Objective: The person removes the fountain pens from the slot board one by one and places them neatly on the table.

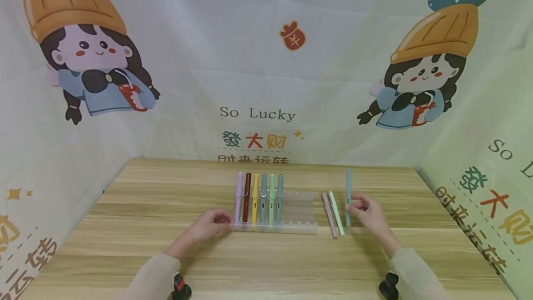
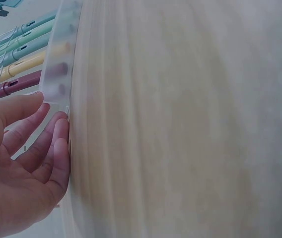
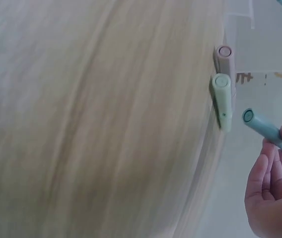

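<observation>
A clear plastic pen rack [image 1: 297, 229] with a notched front edge lies on the table. Six capped pens lie side by side in its left part: lilac [image 1: 238, 200], dark red [image 1: 247, 198], yellow [image 1: 255, 200], blue-grey [image 1: 263, 200], green [image 1: 272, 203] and another blue-grey [image 1: 280, 200]. My left hand [image 1: 212, 223] holds the rack's near left corner between thumb and curled fingers. In my right hand [image 1: 368, 212] a blue pen [image 3: 262, 126] is pinched between thumb and fingers, raised off the table in the right wrist view.
Between the rack and my right hand, a pink pen [image 1: 330, 216] and a pale green pen [image 1: 337, 214] lie loose, close together. The wooden table [image 1: 270, 267] ends at a printed cloth backdrop [image 1: 333, 119] behind and at both sides.
</observation>
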Motion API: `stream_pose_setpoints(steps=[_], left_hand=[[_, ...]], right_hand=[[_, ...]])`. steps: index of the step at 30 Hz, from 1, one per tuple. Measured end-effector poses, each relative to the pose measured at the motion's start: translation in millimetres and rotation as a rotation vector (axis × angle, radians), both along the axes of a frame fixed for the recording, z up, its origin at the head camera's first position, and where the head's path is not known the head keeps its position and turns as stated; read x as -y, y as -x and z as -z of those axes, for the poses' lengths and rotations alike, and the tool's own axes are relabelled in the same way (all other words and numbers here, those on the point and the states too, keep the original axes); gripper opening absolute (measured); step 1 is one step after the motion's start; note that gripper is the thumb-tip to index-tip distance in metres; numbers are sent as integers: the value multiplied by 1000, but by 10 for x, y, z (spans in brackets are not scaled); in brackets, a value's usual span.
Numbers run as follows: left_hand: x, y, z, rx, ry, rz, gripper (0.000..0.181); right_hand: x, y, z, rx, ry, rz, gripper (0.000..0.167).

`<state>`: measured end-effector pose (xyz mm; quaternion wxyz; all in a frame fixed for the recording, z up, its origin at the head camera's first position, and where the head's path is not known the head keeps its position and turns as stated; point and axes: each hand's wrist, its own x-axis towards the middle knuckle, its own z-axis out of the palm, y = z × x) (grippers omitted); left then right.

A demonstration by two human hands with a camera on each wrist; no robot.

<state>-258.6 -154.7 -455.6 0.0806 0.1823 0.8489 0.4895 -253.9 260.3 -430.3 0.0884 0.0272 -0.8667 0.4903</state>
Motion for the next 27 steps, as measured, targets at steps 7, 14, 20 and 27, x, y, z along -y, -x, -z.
stream_pose_setpoints(steps=[7,14,20,27], left_hand=[[14,26,33,-4,4,2,19],[13,28,22,-2,-1,2,19],[14,36,27,0,0,6,19],[20,48,39,-7,8,19,18]], right_hand=[[-84,-27,27,30,-93,8,33],[-132,-20,67,57,-123,31,34],[-141,-2,94,60,-147,39,36],[-117,28,142,74,-190,26,37]])
